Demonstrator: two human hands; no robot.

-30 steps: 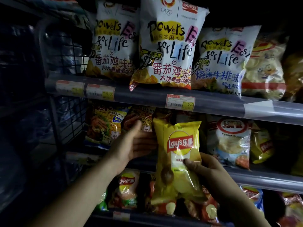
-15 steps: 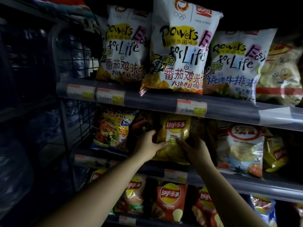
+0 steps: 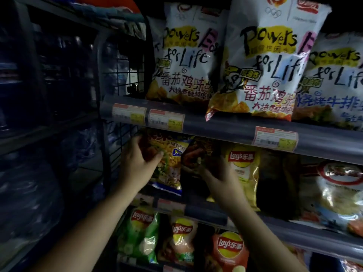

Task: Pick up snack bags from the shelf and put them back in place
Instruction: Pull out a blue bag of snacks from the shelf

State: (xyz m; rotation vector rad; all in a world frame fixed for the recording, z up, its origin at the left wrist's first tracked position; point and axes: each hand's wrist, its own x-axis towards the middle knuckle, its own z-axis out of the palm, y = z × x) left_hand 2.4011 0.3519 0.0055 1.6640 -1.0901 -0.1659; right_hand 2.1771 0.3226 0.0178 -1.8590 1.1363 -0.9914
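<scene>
While both arms reach up to the middle shelf (image 3: pixel 231 132), the left hand (image 3: pixel 137 165) is closed around the left side of a colourful snack bag (image 3: pixel 169 167), its thumb pressed on the bag's front and its fingers curled behind the left edge. That bag stands at the left end of the middle shelf, just beside the wire side panel (image 3: pixel 121 79). The right hand (image 3: pixel 220 173) rests on a dark snack bag (image 3: pixel 196 160) standing just right of the colourful one; its fingers are bent over the bag's lower front, but the dim light leaves it unclear whether they actually pinch it. Just right of that hand a yellow Lay's bag (image 3: pixel 245 169) stands upright on the same shelf, partly hidden by the wrist. Further right sits a white shrimp-chip bag (image 3: pixel 341 193). On the upper shelf stand three large white "Powers for Life" bags (image 3: pixel 267 61), the middle one leaning forward over the shelf edge, where price tags (image 3: pixel 275 138) are clipped. On the lower shelf, near the arms, stand a green Lay's bag (image 3: pixel 141 232) and a red Lay's bag (image 3: pixel 229 250).
</scene>
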